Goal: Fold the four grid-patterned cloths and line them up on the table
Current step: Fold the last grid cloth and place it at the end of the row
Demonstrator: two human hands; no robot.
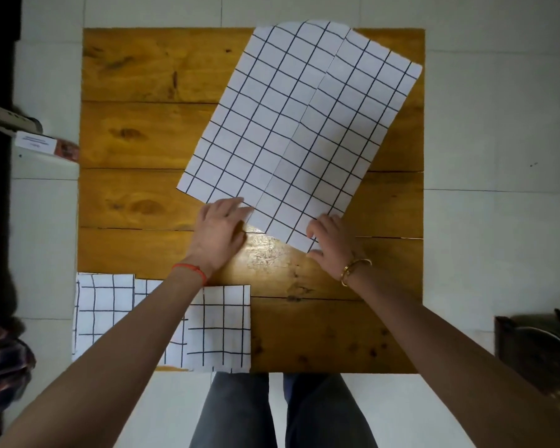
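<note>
A large white cloth with a black grid (299,124) lies spread open and slanted across the wooden table (143,140), its far edge overhanging the back. My left hand (222,227) grips its near edge, fingers on top. My right hand (330,239) pinches the near corner, thumb under it. Three folded grid cloths sit in a row at the table's near left: one at the corner (105,305), a middle one (175,350) mostly hidden under my left forearm, and a third (223,328) to their right.
Bare wood shows at the table's left half and near right. A white box (36,142) and a rack stand off the left edge. A dark object (537,344) sits on the floor at right. My legs (278,412) are at the near edge.
</note>
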